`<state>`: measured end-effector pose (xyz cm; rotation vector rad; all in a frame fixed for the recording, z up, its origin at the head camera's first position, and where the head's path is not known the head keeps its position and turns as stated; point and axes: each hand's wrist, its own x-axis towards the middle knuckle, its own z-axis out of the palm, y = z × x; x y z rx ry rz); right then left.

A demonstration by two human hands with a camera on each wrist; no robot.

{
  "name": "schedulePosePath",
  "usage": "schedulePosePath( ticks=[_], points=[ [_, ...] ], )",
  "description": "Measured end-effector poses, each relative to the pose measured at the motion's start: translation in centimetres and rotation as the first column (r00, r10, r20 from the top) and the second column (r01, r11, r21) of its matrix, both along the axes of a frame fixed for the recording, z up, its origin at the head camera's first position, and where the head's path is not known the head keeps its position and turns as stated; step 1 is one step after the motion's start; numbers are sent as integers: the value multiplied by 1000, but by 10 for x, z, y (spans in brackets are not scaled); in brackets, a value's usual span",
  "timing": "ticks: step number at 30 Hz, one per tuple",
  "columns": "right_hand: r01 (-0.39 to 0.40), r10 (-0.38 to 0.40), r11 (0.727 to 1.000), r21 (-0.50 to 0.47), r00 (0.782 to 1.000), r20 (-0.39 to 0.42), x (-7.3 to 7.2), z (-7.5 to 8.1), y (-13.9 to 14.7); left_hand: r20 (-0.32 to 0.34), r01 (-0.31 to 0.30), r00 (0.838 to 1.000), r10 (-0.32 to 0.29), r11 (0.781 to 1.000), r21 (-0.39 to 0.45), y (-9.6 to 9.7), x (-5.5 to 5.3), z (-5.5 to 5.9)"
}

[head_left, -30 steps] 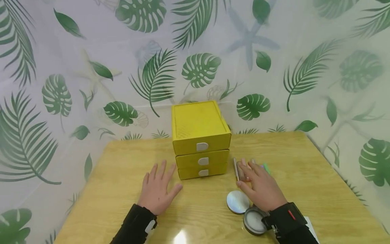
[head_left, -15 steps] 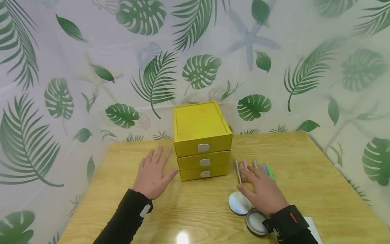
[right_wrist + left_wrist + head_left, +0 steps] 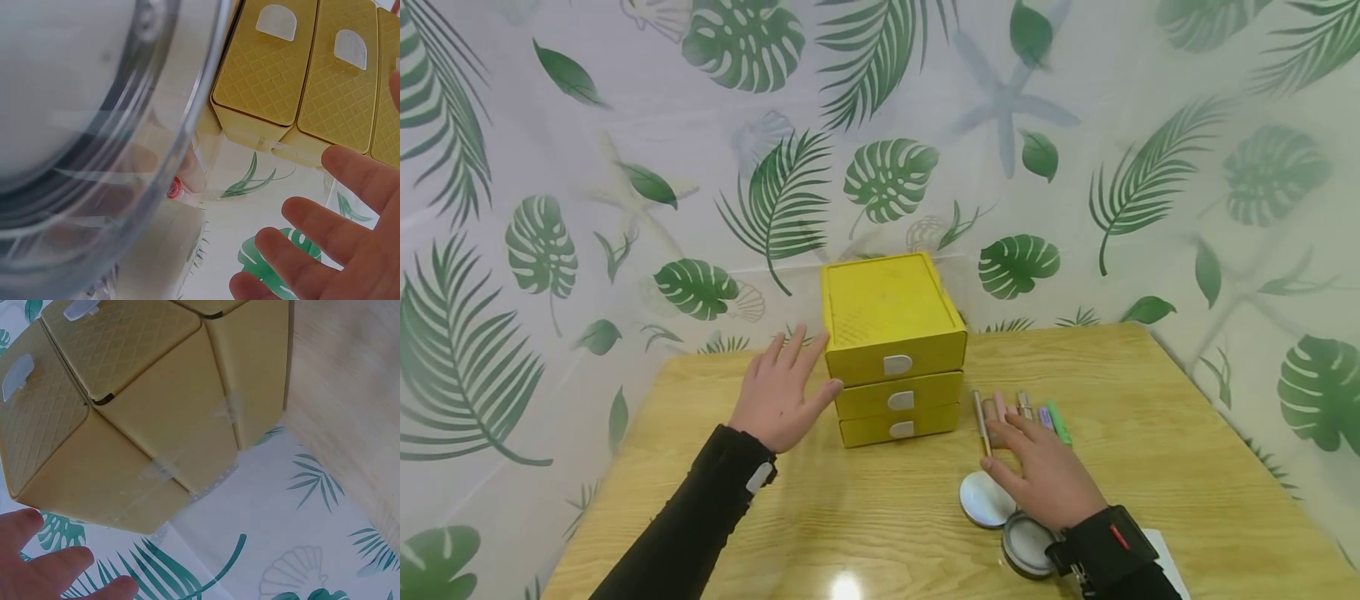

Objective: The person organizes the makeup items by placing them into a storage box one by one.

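1. Left hand (image 3: pixel 782 400): fingers spread, just beside the left side of the yellow box (image 3: pixel 891 304); whether they touch it, I cannot tell.
2. Right hand (image 3: pixel 1048 479): fingers extended and slightly apart, near a row of slim sticks (image 3: pixel 1000 406) right of the box.
3. The box stands upright, with three drawers (image 3: pixel 865 406) stacked, their contents hidden.
4. Near the right wrist lie a silvery disc (image 3: pixel 987 500) and a round dark-rimmed container (image 3: pixel 1028 546), pale inside.
5. All rest on a wood-grain counter (image 3: pixel 1150 417).
6. Behind hangs a white leaf-printed sheet (image 3: pixel 1067 242).
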<state>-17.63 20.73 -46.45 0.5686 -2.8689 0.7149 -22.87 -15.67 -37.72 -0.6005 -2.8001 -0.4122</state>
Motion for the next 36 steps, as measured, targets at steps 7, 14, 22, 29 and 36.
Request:
schedulePosePath(
  ticks=[7, 14, 22, 29, 36],
  points=[
    [-17, 17, 1000, -10, 1000, 7, 2, -1, -2, 12, -3, 1000, 3, 1000, -17, 4, -12, 7],
    [-28, 28, 1000, -10, 1000, 3, 2, -1, -3, 37, -20, 999, 21, 999, -30, 10, -27, 11],
    [-24, 24, 1000, 2, 1000, 13, 0, -1, -3, 59, -23, 998, 27, 997, -72, 20, -37, 22],
    [-19, 19, 1000, 1, 1000, 7, 0, 0, -3, 63, -1, 998, 8, 993, -114, 32, -47, 26],
    [-26, 26, 1000, -7, 1000, 15, 1, 0, -4, 85, 2, 996, 11, 989, -149, 42, -55, 31]
  ],
)
